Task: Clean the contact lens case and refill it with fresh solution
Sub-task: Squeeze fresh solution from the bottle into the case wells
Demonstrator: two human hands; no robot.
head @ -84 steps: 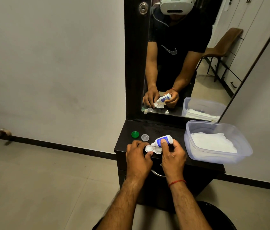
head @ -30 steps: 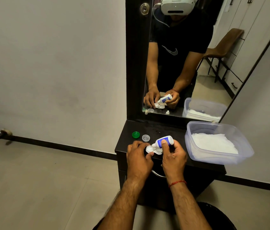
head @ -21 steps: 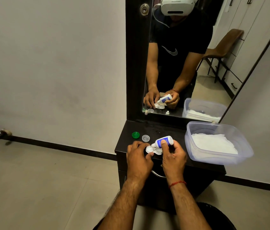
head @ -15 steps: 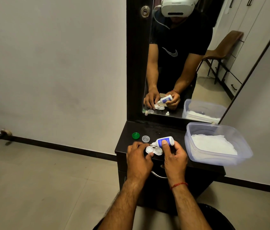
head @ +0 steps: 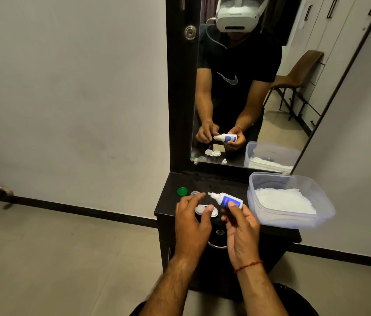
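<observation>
Now, in the head view, the right hand point(head: 240, 221) has lifted the solution bottle point(head: 226, 200) off the contact lens case point(head: 205, 210); half a second ago its nozzle was tipped down onto the case's wells, and now it hangs above the surface point(head: 223, 184), lying nearly level with the nozzle aimed toward 10 o'clock. The right grip is closed around the bottle's blue-labelled body, thumb on top and fingers beneath. The left hand point(head: 192, 221) has loosened as well: earlier it pinched the case's left end, whereas now its grip is wide, the fingers spread over the case with the index reaching toward 1 o'clock; whether a fingertip touches the case I cannot tell. The case lies flat on the dark surface near its front edge, both round wells uncovered, at 8 o'clock from the bottle's nozzle. The green cap point(head: 182, 191) and the clear cap point(head: 194, 193) sit where they were, side by side at 11 o'clock from the case. The plastic tub point(head: 294, 218) with white tissue point(head: 282, 200) inside has not moved; it stands at 3 o'clock from the case and overhangs the surface's right end. The camera has come closer than before. In the mirror point(head: 259, 99) behind, the reflection shows the bottle held clear above the case.
</observation>
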